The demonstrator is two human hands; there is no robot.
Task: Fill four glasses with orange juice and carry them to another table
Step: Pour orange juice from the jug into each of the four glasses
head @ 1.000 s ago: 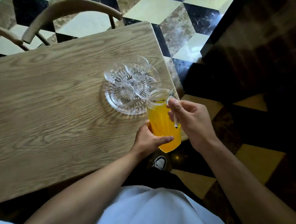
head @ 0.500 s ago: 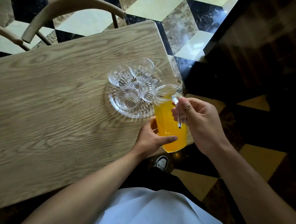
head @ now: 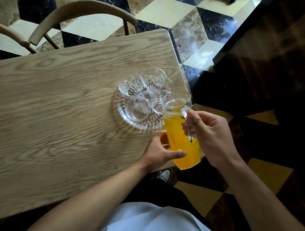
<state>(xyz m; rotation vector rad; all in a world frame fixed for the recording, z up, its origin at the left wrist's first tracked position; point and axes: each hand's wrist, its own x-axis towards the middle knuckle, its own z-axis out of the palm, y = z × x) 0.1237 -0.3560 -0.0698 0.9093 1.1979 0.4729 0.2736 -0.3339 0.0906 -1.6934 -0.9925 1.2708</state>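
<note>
A clear glass pitcher full of orange juice hangs at the table's right front corner, just off the edge. My right hand grips its glass handle. My left hand holds the pitcher's lower body from the left. Just behind the pitcher's mouth, several empty cut-glass cups stand close together on a round glass tray. The pitcher's rim hides part of the nearest right cup. No juice is in any cup.
The tray rests on a light wooden table near its right edge. A curved wooden chair back stands behind the table. A dark wooden counter rises at the right. My shoe shows on the patterned floor below.
The pitcher, held in both hands, has kept its place beside the tray while my head shifted slightly. The cups now show sharply. No juice has left the pitcher.
</note>
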